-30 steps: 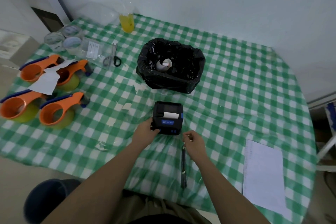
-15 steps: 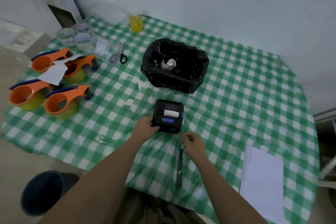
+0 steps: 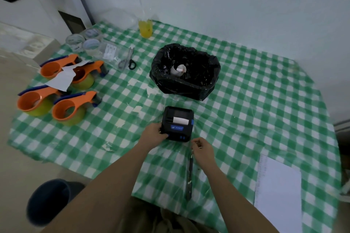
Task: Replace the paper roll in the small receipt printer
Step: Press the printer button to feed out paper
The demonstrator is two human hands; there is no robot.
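While the left hand point(image 3: 155, 132) clamps the receipt printer point(image 3: 178, 123) near the table's point(image 3: 265, 100) front edge, the right hand point(image 3: 201, 147) — fingers loosely curled, holding nothing visible — should probably tear the protruding paper point(image 3: 180, 120) cleanly.

The left hand point(image 3: 154, 132) grips the left side of the black receipt printer point(image 3: 178, 123), white paper point(image 3: 180, 120) showing at its slot. The right hand point(image 3: 202, 147), fingers curled, rests at the printer's 5 o'clock beside a dark pen point(image 3: 189, 176) on the checked bench point(image 3: 255, 111). A black-lined bin point(image 3: 186, 73) stands at 12 o'clock.
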